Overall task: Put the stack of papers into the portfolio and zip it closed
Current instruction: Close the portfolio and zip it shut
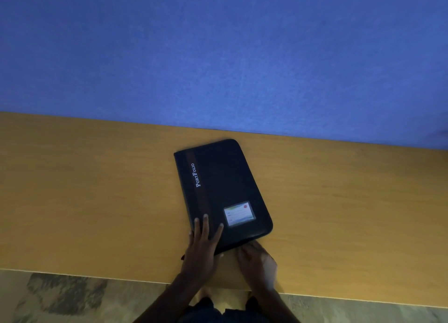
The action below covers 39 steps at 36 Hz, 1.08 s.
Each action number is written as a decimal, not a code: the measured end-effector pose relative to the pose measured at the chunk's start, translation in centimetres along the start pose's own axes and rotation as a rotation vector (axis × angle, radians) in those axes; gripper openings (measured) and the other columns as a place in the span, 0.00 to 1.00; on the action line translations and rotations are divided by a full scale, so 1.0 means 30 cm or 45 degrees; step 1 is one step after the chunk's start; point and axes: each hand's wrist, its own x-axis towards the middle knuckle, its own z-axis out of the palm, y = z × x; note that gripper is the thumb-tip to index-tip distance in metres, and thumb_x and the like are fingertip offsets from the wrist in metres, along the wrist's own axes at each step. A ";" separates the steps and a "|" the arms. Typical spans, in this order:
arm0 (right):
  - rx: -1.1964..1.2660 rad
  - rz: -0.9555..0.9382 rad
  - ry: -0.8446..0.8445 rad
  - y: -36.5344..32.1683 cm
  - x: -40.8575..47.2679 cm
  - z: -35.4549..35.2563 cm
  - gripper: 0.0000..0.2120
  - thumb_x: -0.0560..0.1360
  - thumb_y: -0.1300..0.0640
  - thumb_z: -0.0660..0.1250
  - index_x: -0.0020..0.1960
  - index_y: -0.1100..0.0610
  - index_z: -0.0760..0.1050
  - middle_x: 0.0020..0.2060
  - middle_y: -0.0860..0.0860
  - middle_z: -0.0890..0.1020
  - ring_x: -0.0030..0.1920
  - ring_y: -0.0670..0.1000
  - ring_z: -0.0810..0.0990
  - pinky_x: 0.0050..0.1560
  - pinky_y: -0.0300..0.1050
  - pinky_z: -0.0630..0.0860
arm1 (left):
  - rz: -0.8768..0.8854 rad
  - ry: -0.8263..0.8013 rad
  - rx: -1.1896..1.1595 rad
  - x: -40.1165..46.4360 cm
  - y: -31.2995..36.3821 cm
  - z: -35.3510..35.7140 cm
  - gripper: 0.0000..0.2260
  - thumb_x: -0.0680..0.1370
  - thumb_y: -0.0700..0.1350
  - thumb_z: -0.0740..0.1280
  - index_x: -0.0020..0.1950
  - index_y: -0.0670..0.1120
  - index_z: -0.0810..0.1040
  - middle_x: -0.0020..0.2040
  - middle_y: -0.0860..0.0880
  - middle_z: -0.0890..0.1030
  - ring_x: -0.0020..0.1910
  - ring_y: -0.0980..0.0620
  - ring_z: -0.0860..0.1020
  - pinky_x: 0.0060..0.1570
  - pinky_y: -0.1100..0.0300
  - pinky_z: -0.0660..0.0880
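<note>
A black portfolio point(225, 184) lies closed and flat on the wooden table point(97, 196), turned slightly, with white "Portfolio" lettering and a small card window on its cover. My left hand point(202, 242) presses flat on the cover's near left corner, fingers spread. My right hand point(257, 262) is at the portfolio's near edge, blurred, its fingers bunched at the zipper line; the zipper pull itself is not visible. No papers show outside the portfolio.
A blue wall point(218, 56) rises straight behind the table's far edge, close to the portfolio. The table's near edge point(72, 275) runs just below my hands, with a patterned floor point(60, 298) beneath. A small red item point(182, 257) peeks out beside my left wrist.
</note>
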 end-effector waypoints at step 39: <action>-0.125 0.041 0.115 0.200 0.187 -0.192 0.07 0.72 0.62 0.79 0.42 0.52 0.86 0.41 0.45 0.84 0.32 0.49 0.82 0.30 0.38 0.69 | 0.051 -0.200 0.019 0.007 -0.030 -0.056 0.38 0.82 0.49 0.66 0.85 0.56 0.46 0.80 0.46 0.29 0.76 0.37 0.28 0.79 0.38 0.59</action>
